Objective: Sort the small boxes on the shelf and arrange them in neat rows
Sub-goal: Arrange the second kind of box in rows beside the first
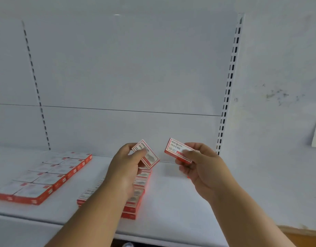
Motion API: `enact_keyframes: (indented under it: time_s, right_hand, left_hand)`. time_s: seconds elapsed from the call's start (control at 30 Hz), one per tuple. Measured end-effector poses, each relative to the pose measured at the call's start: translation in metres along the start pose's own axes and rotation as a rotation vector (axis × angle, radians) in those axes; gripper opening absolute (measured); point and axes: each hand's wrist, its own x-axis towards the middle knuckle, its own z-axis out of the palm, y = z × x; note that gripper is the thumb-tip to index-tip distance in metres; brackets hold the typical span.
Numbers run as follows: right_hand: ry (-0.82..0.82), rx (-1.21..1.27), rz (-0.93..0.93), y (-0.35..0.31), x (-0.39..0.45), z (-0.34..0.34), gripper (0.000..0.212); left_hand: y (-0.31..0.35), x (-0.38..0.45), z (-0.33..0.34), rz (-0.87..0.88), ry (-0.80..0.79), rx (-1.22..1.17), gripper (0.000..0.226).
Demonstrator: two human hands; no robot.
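Shelf: white metal shelf [171, 202], slotted uprights behind.
Left hand [125, 168]: I'm pinching a red-and-white staple box [145, 154] by its edges, tilted, above the middle row [135, 193].
Right hand [198, 164]: thumb-over pinch on second staple box [178, 151].
Handling: probably light, stiff card; hold the long edges.
Left of grips: finished block [46, 175].

Bare shelf [175, 193] between and below the hands; stacked row of boxes [135, 191] under the left forearm, wider block of boxes [46, 177] farther left.
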Motion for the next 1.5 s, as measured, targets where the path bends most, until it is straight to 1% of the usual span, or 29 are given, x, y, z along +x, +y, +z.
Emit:
enact_keyframes:
  time_s: [0.1, 0.2, 0.23, 0.3, 0.4, 0.43, 0.5, 0.57, 0.7, 0.83, 0.93, 1.1, 1.2, 1.37, 1.5]
  right_hand:
    - [0.059, -0.183, -0.049, 0.020, -0.009, 0.032, 0.011]
    - [0.119, -0.398, -0.062, 0.041, -0.017, 0.059, 0.007]
    - [0.135, -0.437, -0.061, 0.048, -0.020, 0.067, 0.006]
    - [0.170, -0.513, -0.054, 0.060, -0.023, 0.081, 0.005]
    - [0.207, -0.655, -0.053, 0.071, -0.021, 0.092, 0.007]
    - [0.225, -0.713, -0.047, 0.073, -0.019, 0.094, 0.007]
    - [0.256, -0.838, -0.026, 0.076, -0.017, 0.095, 0.009]
    - [0.253, -0.947, 0.001, 0.079, -0.016, 0.097, 0.009]
    - [0.241, -1.106, 0.054, 0.085, -0.014, 0.104, 0.012]
    - [0.263, -1.270, 0.039, 0.088, -0.015, 0.107, 0.027]
    - [0.280, -1.266, -0.004, 0.087, -0.017, 0.108, 0.031]
    - [0.296, -1.266, -0.118, 0.082, -0.020, 0.101, 0.028]
    - [0.327, -1.232, -0.174, 0.076, -0.020, 0.088, 0.023]
    - [0.416, -1.148, -0.247, 0.058, -0.017, 0.050, 0.009]
    - [0.487, -1.145, -0.249, 0.039, -0.011, 0.006, 0.004]
  left_hand:
    - [0.003, 0.005, -0.039, 0.019, -0.024, 0.082, 0.014]
    - [0.006, 0.006, -0.076, 0.077, -0.010, 0.267, 0.026]
    - [0.005, 0.008, -0.089, 0.102, -0.001, 0.341, 0.026]
    - [0.002, 0.013, -0.112, 0.131, 0.015, 0.467, 0.018]
    - [-0.002, 0.024, -0.136, 0.083, -0.023, 0.602, 0.005]
    - [-0.003, 0.029, -0.141, 0.063, -0.052, 0.653, 0.002]
    - [-0.007, 0.035, -0.147, 0.034, -0.120, 0.764, 0.007]
    - [-0.012, 0.038, -0.150, 0.030, -0.176, 0.835, 0.011]
    - [-0.016, 0.038, -0.148, 0.089, -0.279, 0.914, 0.012]
    - [-0.017, 0.039, -0.144, 0.146, -0.306, 0.946, 0.012]
    - [-0.013, 0.040, -0.145, 0.177, -0.321, 0.996, 0.014]
    - [-0.006, 0.036, -0.131, 0.347, -0.187, 1.023, 0.011]
    - [-0.003, 0.031, -0.112, 0.408, -0.252, 1.037, 0.009]
    - [0.004, 0.024, -0.069, 0.429, -0.396, 1.016, 0.010]
    - [0.006, 0.015, -0.022, 0.442, -0.459, 1.015, 0.012]
